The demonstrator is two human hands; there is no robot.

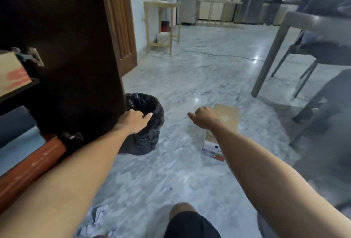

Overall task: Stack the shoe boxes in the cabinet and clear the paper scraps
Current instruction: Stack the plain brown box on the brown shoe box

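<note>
- The whole view is soft with motion blur; print on the boxes cannot be read.
- The shoe box (221, 129) on the marble floor (190, 78) is partly covered by the right forearm — only its brown lid and one white printed end show.
- Another cardboard box (11, 72) sits on a cabinet shelf at the far left edge, cut off by the frame; the dark cabinet door (62, 48) stands open beside it.
- Paper scraps (98, 218) lie on the floor at the bottom edge, near the person's knee, partly out of frame.
- The left hand (133, 121) grips the rim of the bin (146, 124) lined with a black bag, thumb and fingers curled over its near edge; the bin stands just beside the cabinet door's lower corner.
- The right hand (204, 116) hangs over the far end of the shoe box, fingers loosely curled with the thumb pointing left — it holds nothing, and whether it touches the lid cannot be told.
- Both arms are stretched forward and down, the left toward the bin, the right across the shoe box.
</note>
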